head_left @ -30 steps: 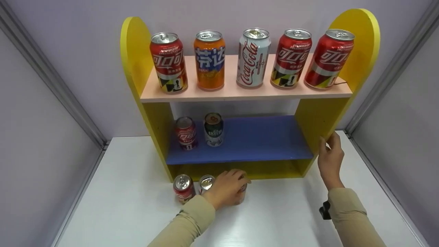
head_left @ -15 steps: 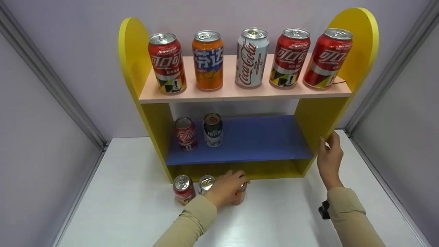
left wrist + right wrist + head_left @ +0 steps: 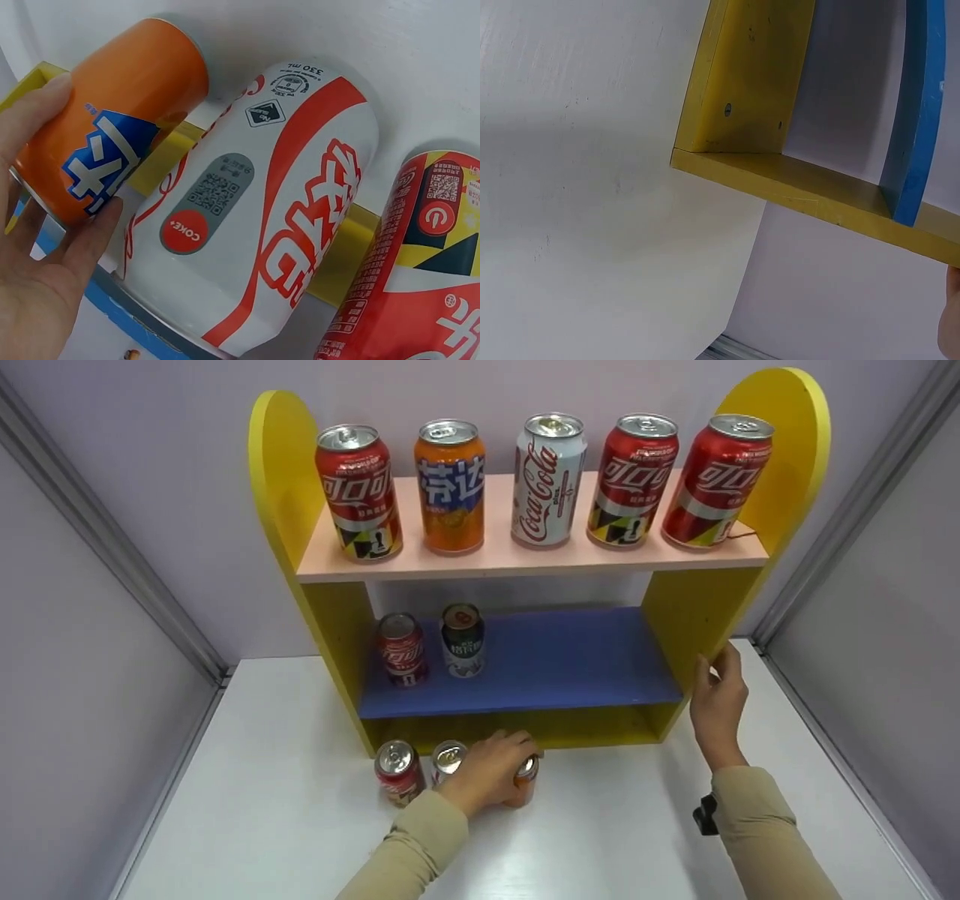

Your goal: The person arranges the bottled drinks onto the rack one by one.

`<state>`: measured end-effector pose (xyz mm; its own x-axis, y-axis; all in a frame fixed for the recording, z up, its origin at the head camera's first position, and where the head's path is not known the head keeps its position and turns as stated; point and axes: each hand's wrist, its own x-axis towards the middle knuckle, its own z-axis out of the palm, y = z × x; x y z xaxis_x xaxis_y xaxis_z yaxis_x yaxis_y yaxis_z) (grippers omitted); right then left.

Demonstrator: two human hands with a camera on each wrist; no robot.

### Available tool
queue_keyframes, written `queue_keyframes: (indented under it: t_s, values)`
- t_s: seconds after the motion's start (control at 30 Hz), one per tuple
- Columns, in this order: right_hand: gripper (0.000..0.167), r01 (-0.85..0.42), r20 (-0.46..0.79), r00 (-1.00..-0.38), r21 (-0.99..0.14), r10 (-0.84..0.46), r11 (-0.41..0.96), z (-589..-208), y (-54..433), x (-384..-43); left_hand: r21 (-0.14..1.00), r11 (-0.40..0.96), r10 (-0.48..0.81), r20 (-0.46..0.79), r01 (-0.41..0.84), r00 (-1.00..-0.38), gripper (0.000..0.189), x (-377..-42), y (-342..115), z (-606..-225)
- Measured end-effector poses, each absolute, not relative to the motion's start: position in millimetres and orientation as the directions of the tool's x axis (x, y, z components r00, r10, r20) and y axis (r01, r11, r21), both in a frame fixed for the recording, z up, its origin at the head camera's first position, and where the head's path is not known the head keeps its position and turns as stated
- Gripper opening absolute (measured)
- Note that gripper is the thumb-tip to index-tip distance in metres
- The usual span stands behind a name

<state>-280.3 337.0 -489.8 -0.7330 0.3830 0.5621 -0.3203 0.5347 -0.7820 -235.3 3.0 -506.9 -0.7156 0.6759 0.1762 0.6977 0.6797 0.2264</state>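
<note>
On the white table, my left hand grips an orange Fanta can, thumb on one side and fingers on the other. That can stands upright at the right end of a row in front of the shelf. Beside it are a white Coca-Cola can and a red Coca-Cola can, both untouched. My right hand holds the front edge of the shelf's yellow right side panel between thumb and fingers. Only a bit of that hand shows at the edge of the right wrist view.
The pink upper board carries several cans in a row. On the blue middle board stand a red can and a dark green and white can toward the left. Grey walls enclose both sides.
The head view has shifted slightly. A little more of the orange can's top shows beside my left fingers. My right hand keeps its place on the side panel.
</note>
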Motion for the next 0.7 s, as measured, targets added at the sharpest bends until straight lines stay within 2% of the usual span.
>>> queue_keyframes:
  t_s: [0.3,0.53,0.7]
  values:
    - [0.039,-0.309,0.563,-0.736,-0.773,0.376,0.554,-491,336,-280,0.207,0.668,0.687,0.199,0.715,-0.699,0.043,-228,1,-493]
    - [0.04,-0.307,0.559,-0.739,-0.775,0.375,0.552,-491,336,-280,0.19,0.695,0.685,0.12,0.693,-0.719,0.051,-222,1,-471]
    - [0.04,-0.29,0.546,-0.746,-0.782,0.382,0.551,-492,336,-281,0.208,0.677,0.696,0.13,0.706,-0.706,0.056,-216,0,-454]
